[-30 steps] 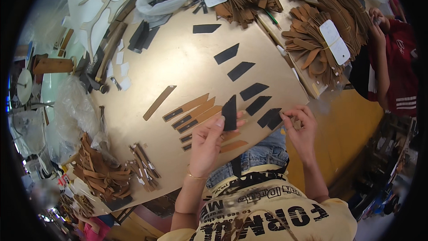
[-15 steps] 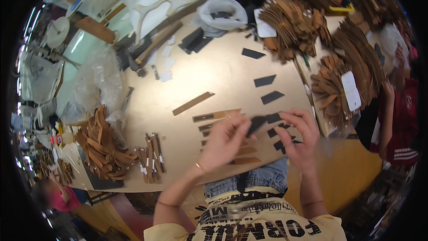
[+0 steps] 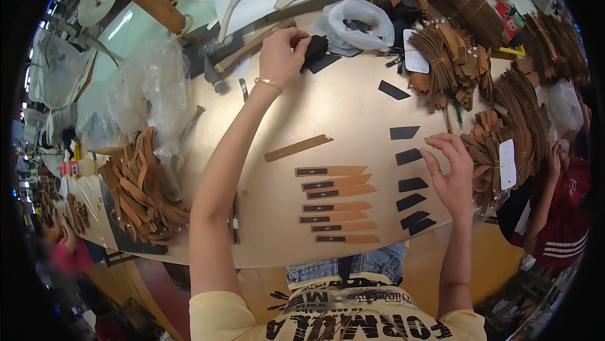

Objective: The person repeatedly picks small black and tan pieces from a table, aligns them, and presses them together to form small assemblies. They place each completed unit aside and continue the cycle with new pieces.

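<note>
Across the counter (image 3: 353, 114), black pieces (image 3: 317, 53) slant away, just right of your left hand (image 3: 282, 57), the nearer one. I can't tell if its fingers pinch them. Your right hand (image 3: 452, 174) has its fingers spread.

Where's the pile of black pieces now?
In the head view's upper middle, the black pile is at the left hand, just below-left of the open plastic bag.

Left hand (image 3: 282, 57) at black stack (image 3: 317, 52), far side, near plastic bag (image 3: 350, 40). Right hand (image 3: 452, 169), fingers spread, just beside black pieces (image 3: 413, 184). Tan strips (image 3: 343, 207) near centre; brown bundles (image 3: 437, 57) far right.
</note>
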The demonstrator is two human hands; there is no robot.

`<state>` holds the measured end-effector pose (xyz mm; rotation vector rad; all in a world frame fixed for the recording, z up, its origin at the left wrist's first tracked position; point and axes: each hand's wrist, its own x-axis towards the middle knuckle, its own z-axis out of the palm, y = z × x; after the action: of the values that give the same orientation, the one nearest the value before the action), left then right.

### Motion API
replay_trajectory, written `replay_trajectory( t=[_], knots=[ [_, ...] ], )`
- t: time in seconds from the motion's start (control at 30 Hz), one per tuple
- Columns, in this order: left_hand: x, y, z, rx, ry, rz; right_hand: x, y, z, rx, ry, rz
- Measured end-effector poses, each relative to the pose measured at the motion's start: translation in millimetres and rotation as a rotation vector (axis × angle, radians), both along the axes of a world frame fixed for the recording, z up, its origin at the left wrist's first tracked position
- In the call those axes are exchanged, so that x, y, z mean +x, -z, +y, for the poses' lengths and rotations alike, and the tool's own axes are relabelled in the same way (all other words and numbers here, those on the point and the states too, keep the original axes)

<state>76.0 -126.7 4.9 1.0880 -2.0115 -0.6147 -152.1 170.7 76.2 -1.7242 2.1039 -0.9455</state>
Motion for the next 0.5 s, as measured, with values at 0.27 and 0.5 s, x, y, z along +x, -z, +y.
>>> replay_trajectory(
  t=[0.27, 0.5],
  knots=[
    [0.1, 18.7, -4.5, -0.109, -0.072, -0.058, 22.9, 32.1, -74.2, 0.055, -0.197, -0.125],
    [14.7, 12.3, -0.5, -0.027, 0.181, -0.216, 48.2, 74.1, -188.0, -0.123, -0.236, 0.146]
  ],
)
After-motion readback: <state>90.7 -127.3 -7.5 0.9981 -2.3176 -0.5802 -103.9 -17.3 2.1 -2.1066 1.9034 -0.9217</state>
